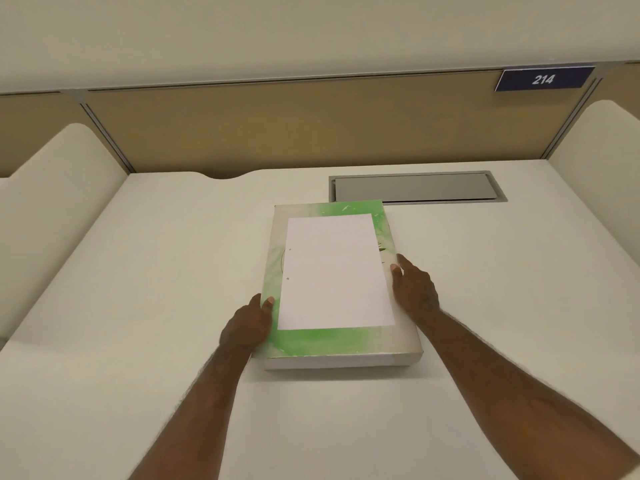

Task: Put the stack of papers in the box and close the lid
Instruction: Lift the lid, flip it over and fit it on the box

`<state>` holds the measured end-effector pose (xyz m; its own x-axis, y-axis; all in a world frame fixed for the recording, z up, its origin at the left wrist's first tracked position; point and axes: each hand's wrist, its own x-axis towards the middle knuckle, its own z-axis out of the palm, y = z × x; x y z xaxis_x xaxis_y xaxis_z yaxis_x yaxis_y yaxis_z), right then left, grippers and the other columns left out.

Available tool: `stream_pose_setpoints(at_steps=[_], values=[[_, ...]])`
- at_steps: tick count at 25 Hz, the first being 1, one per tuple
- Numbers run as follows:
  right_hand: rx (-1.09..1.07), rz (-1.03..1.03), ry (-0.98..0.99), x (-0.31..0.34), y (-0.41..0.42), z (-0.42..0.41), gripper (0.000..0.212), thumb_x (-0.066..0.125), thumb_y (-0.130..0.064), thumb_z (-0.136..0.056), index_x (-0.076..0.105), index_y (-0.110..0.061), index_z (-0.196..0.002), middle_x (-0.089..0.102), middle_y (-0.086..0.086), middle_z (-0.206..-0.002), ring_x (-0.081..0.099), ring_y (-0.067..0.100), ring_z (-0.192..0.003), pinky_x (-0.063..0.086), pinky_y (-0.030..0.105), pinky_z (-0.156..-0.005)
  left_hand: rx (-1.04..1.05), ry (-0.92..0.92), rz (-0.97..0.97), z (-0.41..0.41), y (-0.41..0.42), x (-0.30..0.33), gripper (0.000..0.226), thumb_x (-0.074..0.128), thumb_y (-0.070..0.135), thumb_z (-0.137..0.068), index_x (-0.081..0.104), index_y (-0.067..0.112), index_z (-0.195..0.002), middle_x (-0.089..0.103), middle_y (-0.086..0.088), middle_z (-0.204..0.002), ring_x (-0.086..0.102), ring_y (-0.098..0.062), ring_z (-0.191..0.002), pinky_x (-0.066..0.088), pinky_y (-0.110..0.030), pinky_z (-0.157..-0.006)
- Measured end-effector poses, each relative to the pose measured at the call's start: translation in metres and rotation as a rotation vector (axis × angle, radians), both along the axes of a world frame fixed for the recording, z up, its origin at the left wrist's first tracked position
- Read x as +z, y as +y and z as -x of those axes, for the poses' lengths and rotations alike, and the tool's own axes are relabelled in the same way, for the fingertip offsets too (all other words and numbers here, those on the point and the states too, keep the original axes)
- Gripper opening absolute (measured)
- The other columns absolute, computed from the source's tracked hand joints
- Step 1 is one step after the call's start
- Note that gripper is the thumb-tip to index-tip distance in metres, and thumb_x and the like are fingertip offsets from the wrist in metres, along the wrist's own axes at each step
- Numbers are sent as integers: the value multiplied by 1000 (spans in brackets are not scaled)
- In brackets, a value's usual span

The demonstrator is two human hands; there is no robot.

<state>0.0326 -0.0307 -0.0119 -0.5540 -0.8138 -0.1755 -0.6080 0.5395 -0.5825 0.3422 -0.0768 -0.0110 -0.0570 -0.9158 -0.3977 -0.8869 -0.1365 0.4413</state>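
Observation:
A flat box (322,342) with a green and white lid lies shut on the white desk (156,289), in the middle of the head view. A white stack of papers (334,271), with two punch holes near its left edge, rests on top of the lid. My left hand (247,325) grips the box's left edge near the front corner, thumb on top of the lid. My right hand (414,289) holds the box's right edge midway along, thumb tip by the papers' right edge and fingers down the side.
A grey cable hatch (415,188) is set in the desk just behind the box. A tan back panel (277,133) carries a blue sign reading 214 (543,79). Cream side dividers stand at left (52,188) and right (602,150).

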Motion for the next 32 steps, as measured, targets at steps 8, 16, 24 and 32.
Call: stream_pose_setpoints(at_steps=[8,16,24,32], values=[[31,-61,84,-8,14,-8,48,26,-37,-102,28,-29,-149,65,20,-119,60,39,-109,47,42,-92,29,77,46,-2,22,-8,56,21,46,-102,17,31,-155,61,-14,-133,58,-37,-120,46,-47,-98],[58,-59,112,-10,17,-9,47,28,-34,-102,29,-30,-149,68,21,-110,62,39,-104,49,41,-89,42,130,45,-4,21,-12,53,20,47,-102,17,38,-154,63,-14,-130,59,-37,-117,47,-47,-99],[57,-47,114,-13,20,-11,47,29,-35,-102,31,-31,-149,69,21,-105,63,39,-100,51,42,-88,43,158,40,-6,16,-15,53,20,47,-102,17,39,-154,62,-11,-133,58,-36,-119,46,-43,-100],[44,-57,149,-13,24,-16,47,27,-39,-102,29,-35,-148,69,17,-103,65,37,-96,50,41,-82,29,1,41,-6,17,-14,52,13,50,-100,17,44,-152,67,-12,-121,63,-36,-109,47,-42,-90]])
